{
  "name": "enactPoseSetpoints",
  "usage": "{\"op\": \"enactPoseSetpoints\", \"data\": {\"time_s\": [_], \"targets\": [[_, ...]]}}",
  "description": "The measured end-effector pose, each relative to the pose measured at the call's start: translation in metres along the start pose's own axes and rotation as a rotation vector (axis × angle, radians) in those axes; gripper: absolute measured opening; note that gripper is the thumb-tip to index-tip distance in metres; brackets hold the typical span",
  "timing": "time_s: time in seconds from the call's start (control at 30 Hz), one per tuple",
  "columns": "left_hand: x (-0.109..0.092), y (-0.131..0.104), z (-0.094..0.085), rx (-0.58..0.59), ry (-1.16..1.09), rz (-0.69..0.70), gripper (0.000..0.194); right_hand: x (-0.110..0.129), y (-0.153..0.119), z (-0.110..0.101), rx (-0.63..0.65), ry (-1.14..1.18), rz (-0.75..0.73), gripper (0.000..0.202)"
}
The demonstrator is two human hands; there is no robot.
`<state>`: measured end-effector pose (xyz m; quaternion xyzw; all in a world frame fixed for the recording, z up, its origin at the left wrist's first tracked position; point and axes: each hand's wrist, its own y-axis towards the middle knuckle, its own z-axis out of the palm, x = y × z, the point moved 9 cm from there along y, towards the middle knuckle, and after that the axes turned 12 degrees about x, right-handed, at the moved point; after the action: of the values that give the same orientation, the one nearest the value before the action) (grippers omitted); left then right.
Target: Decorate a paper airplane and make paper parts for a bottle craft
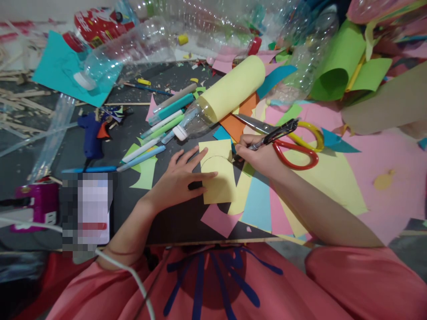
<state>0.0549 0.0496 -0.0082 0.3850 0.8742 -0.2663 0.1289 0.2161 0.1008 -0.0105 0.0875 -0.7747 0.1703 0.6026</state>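
Observation:
A small yellow paper piece [218,189] lies on the dark table in front of me, with a thin curved line drawn across its upper part. My left hand [187,173] rests flat on its left side, fingers spread. At the paper's right edge, my right hand [255,153] is closed around a pen [278,132], its tip near the end of the curve. Scissors [295,153] with red and yellow handles lie just beyond the right wrist. Behind the paper, a clear plastic bottle wrapped in yellow paper [235,86] lies on its side.
Several markers [167,120] lie left of the wrapped bottle. A blue glue gun [91,133], a phone [95,209] and a purple box [36,206] are on the left. Coloured paper sheets [393,164] cover the right. Clear bottles [133,44] and wood sticks crowd the back.

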Motion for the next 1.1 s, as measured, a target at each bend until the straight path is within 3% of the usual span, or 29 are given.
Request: {"op": "enactPoseSetpoints", "data": {"time_s": [0.5,0.77,0.93,1.1], "targets": [[0.000,-0.001,-0.001,-0.013,-0.028,0.004,0.036,-0.004,-0.001,0.002,0.042,-0.024,0.034,0.035],[0.000,-0.002,0.000,-0.033,-0.020,0.021,0.037,-0.006,-0.009,-0.015,-0.165,0.129,-0.079,0.037],[-0.002,-0.002,-0.002,-0.073,-0.012,0.044,0.034,0.011,-0.013,-0.017,-0.231,-0.138,-0.181,0.020],[-0.001,-0.001,-0.001,-0.116,-0.032,0.057,0.032,0.020,-0.004,-0.007,-0.120,-0.399,-0.220,0.017]]}}
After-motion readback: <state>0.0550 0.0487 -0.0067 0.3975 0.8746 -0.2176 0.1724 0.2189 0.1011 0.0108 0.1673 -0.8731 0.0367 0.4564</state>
